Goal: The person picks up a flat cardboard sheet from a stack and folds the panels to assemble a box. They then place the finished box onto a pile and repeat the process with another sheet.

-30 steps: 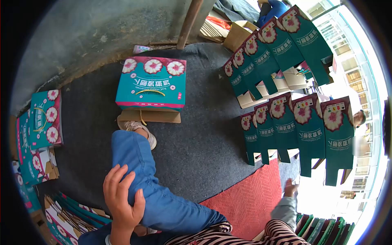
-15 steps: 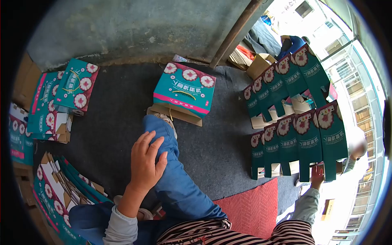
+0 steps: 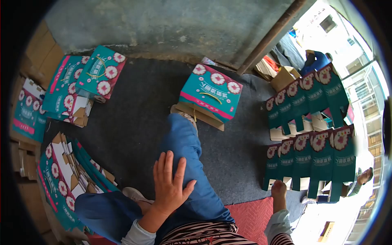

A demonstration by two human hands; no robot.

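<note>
My left hand point(image 3: 173, 188) lies over my blue-trousered leg, palm down, fingers stretched out and holding nothing. At the right, my right hand point(image 3: 279, 190) is at the lower edge of the front row of open-ended green gift boxes point(image 3: 298, 151). Its fingers look curled; whether they hold anything is hidden. Behind that row stands a second row of similar green boxes point(image 3: 305, 96) with pale flaps showing below. Beyond my foot, a green and pink carton with a yellow cord handle point(image 3: 211, 92) sits on the dark floor covering, its brown flaps spread toward me.
Flattened cartons point(image 3: 73, 171) stand stacked at lower left. Several green boxes point(image 3: 100, 75) are grouped at the far left. A wooden pole point(image 3: 271, 36) leans by the wall. A red mat point(image 3: 253, 218) lies beside me. Another person point(image 3: 363, 176) is at the right edge, another in blue point(image 3: 315, 61) farther back.
My right hand has moved left along the front row, from its right end to near its left end. My left hand stays over my leg. The view has shifted, moving the scene rightward.
</note>
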